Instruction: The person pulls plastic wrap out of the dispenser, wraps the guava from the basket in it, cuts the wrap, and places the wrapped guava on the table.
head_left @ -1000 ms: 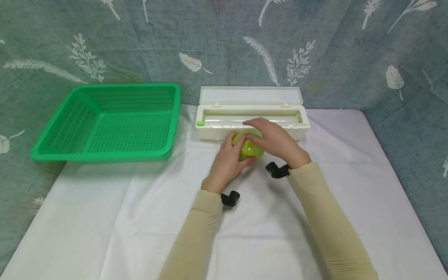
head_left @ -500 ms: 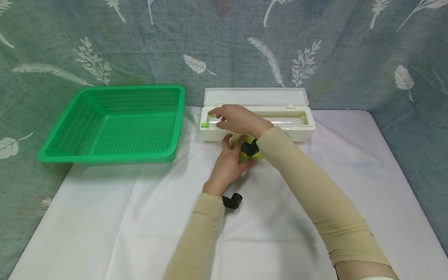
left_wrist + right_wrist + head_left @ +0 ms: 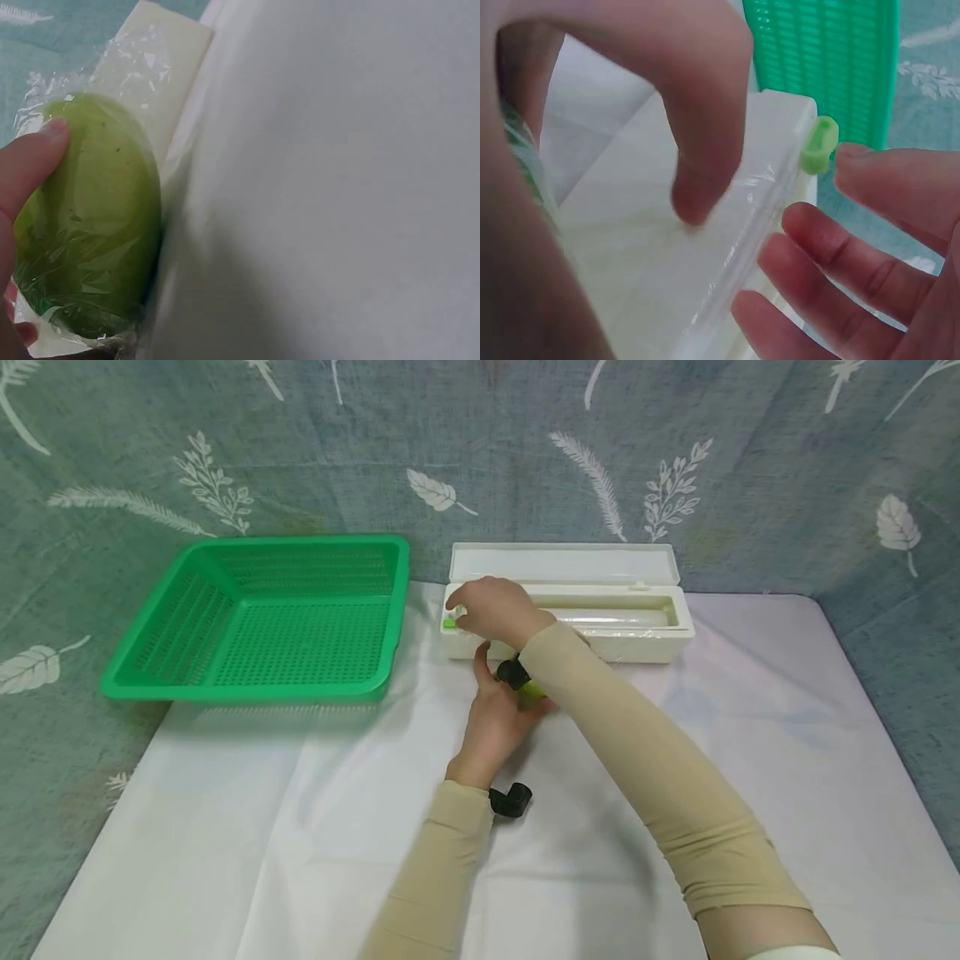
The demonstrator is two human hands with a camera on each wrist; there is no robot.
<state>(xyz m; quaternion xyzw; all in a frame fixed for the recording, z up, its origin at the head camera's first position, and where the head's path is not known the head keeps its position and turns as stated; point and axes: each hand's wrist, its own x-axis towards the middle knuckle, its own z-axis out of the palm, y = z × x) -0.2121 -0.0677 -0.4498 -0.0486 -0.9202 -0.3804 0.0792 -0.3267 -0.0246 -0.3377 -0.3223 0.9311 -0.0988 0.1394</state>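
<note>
My left hand (image 3: pixel 491 727) grips a green fruit (image 3: pixel 94 210) wrapped in clear cling film, just in front of a white film dispenser (image 3: pixel 645 649). In the head view the right forearm hides much of the fruit. A finger (image 3: pixel 705 142) reaches down against the dispenser's front in the right wrist view. Over the dispenser's left end is my right hand (image 3: pixel 491 610), its fingers loosely bent. One fingertip is at the small green slider cutter (image 3: pixel 819 146), seemingly touching it. Film lies along the dispenser's front edge.
A green perforated basket (image 3: pixel 300 689) stands to the left of the dispenser. The dispenser's lid (image 3: pixel 562 562) is raised against the patterned curtain (image 3: pixel 510 460). White cloth (image 3: pixel 360 827) covers the table.
My right hand has left the fruit and moved left across the dispenser to the slider end. The left hand stays on the fruit. The head view has shifted slightly.
</note>
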